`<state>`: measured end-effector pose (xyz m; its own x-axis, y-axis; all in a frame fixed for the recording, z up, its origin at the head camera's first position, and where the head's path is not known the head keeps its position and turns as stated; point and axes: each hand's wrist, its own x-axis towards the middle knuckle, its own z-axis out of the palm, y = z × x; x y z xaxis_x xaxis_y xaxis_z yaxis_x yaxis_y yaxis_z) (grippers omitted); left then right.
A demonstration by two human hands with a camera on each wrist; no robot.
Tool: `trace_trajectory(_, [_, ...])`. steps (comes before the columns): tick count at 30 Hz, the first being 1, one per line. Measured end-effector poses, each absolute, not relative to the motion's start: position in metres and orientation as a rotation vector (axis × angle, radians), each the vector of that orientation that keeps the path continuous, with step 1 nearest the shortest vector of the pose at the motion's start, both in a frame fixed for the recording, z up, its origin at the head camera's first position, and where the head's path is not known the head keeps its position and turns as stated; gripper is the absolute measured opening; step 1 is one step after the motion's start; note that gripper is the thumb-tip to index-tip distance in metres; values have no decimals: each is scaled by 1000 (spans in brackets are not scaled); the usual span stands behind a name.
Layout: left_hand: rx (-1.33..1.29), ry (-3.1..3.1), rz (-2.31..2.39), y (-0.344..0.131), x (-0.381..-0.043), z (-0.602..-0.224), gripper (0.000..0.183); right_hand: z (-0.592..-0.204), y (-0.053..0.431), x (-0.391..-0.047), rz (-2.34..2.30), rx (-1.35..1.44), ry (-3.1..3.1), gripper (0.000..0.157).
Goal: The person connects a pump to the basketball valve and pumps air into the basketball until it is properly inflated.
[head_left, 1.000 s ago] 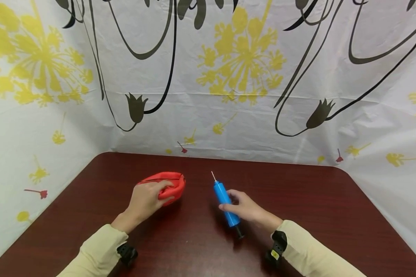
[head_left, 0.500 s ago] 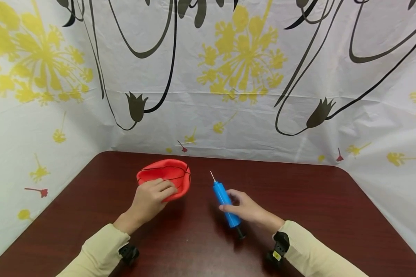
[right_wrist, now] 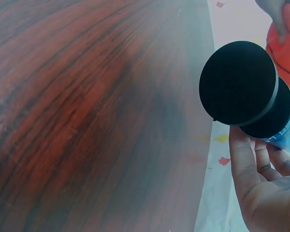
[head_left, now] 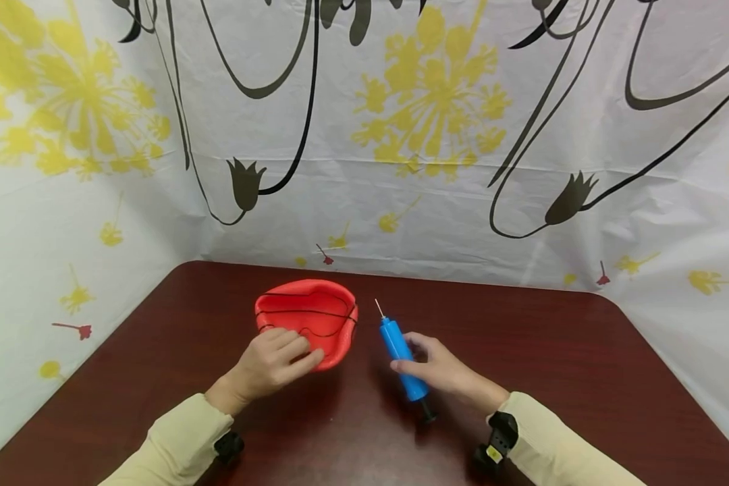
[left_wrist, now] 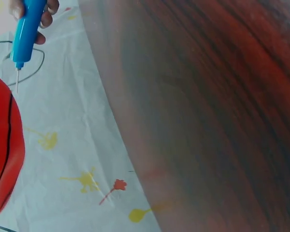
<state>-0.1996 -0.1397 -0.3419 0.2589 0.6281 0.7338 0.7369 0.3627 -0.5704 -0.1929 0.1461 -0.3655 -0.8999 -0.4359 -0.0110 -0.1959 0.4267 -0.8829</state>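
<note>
A limp, caved-in red ball [head_left: 306, 317] with black seam lines is gripped at its near edge by my left hand [head_left: 273, 364]; its hollow side faces up toward the head camera. Part of the same ball [left_wrist: 5, 150] shows at the left edge of the left wrist view. To its right, my right hand [head_left: 443, 371] holds a blue hand pump [head_left: 401, 358] by the barrel, the thin metal needle [head_left: 379, 308] pointing away and slightly toward the ball. Needle and ball are apart. In the right wrist view the pump's round black handle end [right_wrist: 239, 82] is closest to the camera.
Both hands work above a dark reddish-brown table [head_left: 522, 351] with rounded far corners. Behind and beside it hangs a white sheet [head_left: 437, 223] printed with flowers. Black devices [head_left: 501, 435] are strapped on both wrists over pale sleeves.
The red ball has opened from a folded bundle into a wide bowl shape and shifted right with my left hand. My right hand keeps its hold on the pump almost unmoved.
</note>
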Motion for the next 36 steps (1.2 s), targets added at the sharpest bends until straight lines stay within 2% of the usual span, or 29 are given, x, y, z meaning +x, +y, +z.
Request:
trace_trajectory(7, [-1368, -1300, -49, -132, -190, -321, 18, -363, 150, -193, -1466, -543, 2463, 46])
trace_trajectory(12, [-1393, -1373, -152, -133, -194, -332, 19, -364, 153, -193, -1464, -547, 2460, 47])
trace_trajectory(28, [-1166, -1570, -228, -139, -206, -342, 18, -366, 156, -191, -1501, -550, 2429, 46])
trace_trajectory(36, [-1155, -1878, -106, -154, -208, -358, 30, -367, 157, -191, -1494, -548, 2443, 46])
